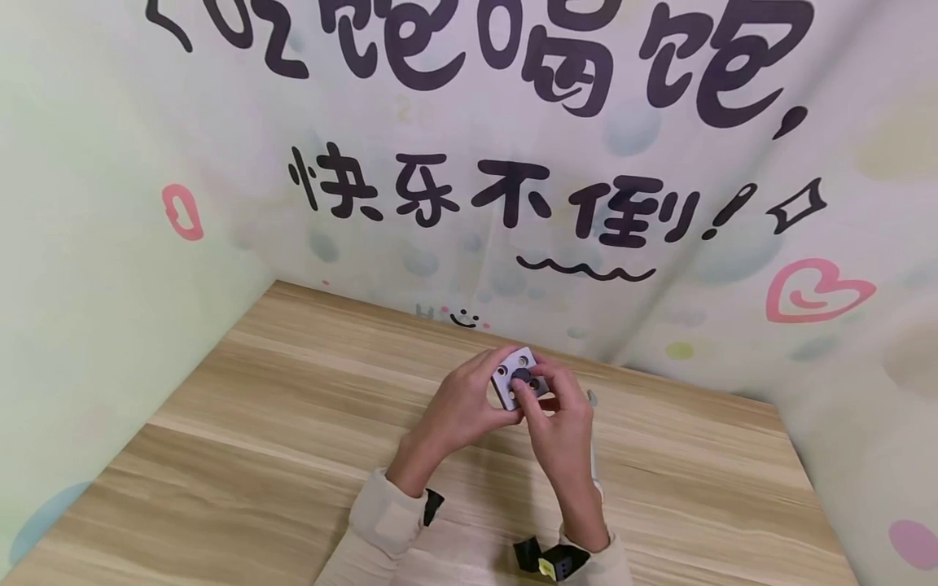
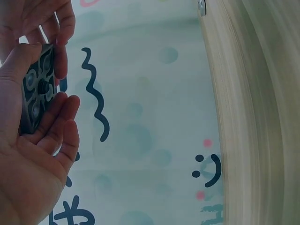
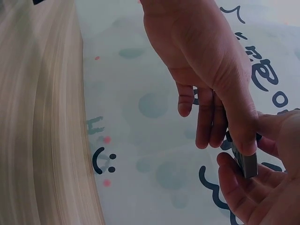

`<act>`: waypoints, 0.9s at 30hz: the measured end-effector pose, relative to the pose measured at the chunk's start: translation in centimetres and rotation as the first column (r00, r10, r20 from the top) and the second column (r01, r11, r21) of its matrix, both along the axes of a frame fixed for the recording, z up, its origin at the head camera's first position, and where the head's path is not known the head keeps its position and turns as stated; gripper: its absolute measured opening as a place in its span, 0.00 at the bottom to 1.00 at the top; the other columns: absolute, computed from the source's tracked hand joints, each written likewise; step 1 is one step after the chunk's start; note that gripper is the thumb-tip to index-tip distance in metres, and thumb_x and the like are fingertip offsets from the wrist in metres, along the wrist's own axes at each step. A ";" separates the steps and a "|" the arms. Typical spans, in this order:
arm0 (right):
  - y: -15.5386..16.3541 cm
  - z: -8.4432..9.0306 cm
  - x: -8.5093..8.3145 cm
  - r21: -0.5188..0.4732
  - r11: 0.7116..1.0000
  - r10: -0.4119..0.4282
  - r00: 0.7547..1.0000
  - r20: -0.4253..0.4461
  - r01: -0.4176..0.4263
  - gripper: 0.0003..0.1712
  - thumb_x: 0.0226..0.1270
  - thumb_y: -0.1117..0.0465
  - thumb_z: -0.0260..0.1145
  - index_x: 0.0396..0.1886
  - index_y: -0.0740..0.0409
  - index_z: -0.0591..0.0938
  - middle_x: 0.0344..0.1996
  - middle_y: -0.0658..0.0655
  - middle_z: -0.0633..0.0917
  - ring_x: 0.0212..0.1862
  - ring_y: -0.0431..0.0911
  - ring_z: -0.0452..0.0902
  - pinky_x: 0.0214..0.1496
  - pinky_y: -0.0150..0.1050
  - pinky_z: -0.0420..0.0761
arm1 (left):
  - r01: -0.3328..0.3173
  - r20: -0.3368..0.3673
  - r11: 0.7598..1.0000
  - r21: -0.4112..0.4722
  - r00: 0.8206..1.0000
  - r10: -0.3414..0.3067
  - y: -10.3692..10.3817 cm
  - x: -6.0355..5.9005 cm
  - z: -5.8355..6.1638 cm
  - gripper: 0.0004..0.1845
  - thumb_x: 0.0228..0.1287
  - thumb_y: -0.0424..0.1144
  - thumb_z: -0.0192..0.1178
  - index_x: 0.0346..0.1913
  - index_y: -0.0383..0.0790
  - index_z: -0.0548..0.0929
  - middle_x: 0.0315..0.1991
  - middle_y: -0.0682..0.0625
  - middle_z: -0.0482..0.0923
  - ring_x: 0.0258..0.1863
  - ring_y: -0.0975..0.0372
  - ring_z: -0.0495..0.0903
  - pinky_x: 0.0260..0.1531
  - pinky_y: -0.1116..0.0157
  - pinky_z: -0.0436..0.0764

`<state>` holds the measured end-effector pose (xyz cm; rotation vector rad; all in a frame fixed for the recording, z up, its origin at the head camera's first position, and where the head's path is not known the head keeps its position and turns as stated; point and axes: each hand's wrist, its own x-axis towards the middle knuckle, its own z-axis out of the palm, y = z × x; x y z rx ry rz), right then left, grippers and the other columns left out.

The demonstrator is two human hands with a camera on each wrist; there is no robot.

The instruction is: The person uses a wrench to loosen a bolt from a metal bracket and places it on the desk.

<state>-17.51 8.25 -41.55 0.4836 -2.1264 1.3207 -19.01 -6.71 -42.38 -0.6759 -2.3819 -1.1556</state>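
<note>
A small square metal plate (image 1: 511, 366) with a round hole near each corner is held up above the table. My left hand (image 1: 463, 404) grips it by its edges between thumb and fingers. A dark round knob (image 1: 521, 374) stands at the plate's middle, and the thumb and forefinger of my right hand (image 1: 563, 427) pinch it. The left wrist view shows the plate's other face (image 2: 37, 93), with a curved pattern and a dark central stub. Only the plate's narrow edge (image 3: 251, 168) shows in the right wrist view, beside the right thumb.
Both hands are over a wood-grain table (image 1: 293, 391), near its back edge. A printed cloth wall (image 1: 454, 114) with dark lettering rises behind it. A pale, slender thing (image 1: 594, 456) lies partly hidden behind my right forearm; its kind cannot be told.
</note>
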 end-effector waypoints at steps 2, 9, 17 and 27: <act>0.0 0.0 0.0 0.006 1.000 0.002 1.000 -0.009 -0.002 0.10 0.60 0.67 0.72 0.41 0.62 0.83 0.51 0.59 0.86 0.42 0.48 0.82 0.32 0.24 0.78 | -0.004 -0.003 1.000 0.002 1.000 0.004 0.0 0.0 0.0 0.41 0.45 0.37 0.79 0.66 0.39 0.73 0.55 0.46 0.81 0.46 0.60 0.80 0.44 0.63 0.81; 0.1 0.0 0.0 0.032 0.999 0.022 1.000 -0.009 -0.022 0.12 0.63 0.67 0.70 0.46 0.61 0.84 0.52 0.59 0.85 0.43 0.48 0.83 0.33 0.24 0.79 | -0.012 -0.019 1.000 -0.005 1.000 0.012 -0.1 -0.1 -0.1 0.40 0.46 0.38 0.78 0.65 0.38 0.73 0.56 0.46 0.81 0.48 0.59 0.81 0.45 0.62 0.81; 0.2 -0.1 -0.1 0.039 0.999 0.033 0.999 0.011 -0.034 0.13 0.65 0.66 0.69 0.48 0.61 0.85 0.54 0.59 0.84 0.45 0.47 0.82 0.34 0.24 0.79 | -0.006 -0.019 1.000 -0.003 1.000 0.006 -0.2 -0.2 -0.1 0.41 0.46 0.38 0.79 0.65 0.36 0.73 0.56 0.46 0.80 0.49 0.58 0.81 0.45 0.62 0.82; 0.3 -0.1 -0.2 0.054 0.997 0.049 0.999 0.002 -0.049 0.14 0.66 0.68 0.68 0.50 0.60 0.86 0.55 0.59 0.84 0.47 0.47 0.82 0.32 0.36 0.83 | 0.000 -0.044 1.000 0.002 0.999 0.000 -0.2 -0.3 -0.2 0.40 0.46 0.38 0.78 0.65 0.36 0.73 0.56 0.46 0.80 0.48 0.58 0.81 0.45 0.62 0.82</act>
